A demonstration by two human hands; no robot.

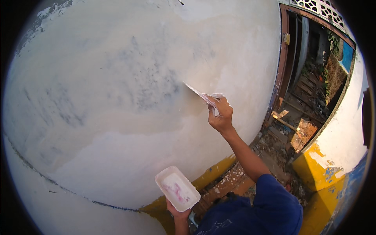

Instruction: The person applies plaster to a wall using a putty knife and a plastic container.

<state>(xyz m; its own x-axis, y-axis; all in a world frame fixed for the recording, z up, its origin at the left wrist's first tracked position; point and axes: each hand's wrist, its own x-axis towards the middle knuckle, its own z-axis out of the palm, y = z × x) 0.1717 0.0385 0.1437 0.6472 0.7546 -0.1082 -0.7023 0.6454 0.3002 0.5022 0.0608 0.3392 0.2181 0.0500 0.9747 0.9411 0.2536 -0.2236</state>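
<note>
My right hand [221,115] is closed round a putty knife [197,91] smeared with white paste. Its blade points up and left, close to the wall [117,86]; whether the edge touches the plaster I cannot tell. The wall carries whitish filler, with dark grey patches showing through left of the blade and a damp-looking darker area around them. Low in the view, my left hand [179,211] grips a white rectangular plastic tub [177,188] from below. White paste and pinkish stains lie inside the tub.
To the right is a doorway [313,78] with a brown frame, and rubble and planks [305,98] lie beyond it. A yellow-painted band [215,172] runs along the wall's foot. Debris [235,182] covers the ground there. A dark crack [51,180] crosses the lower left wall.
</note>
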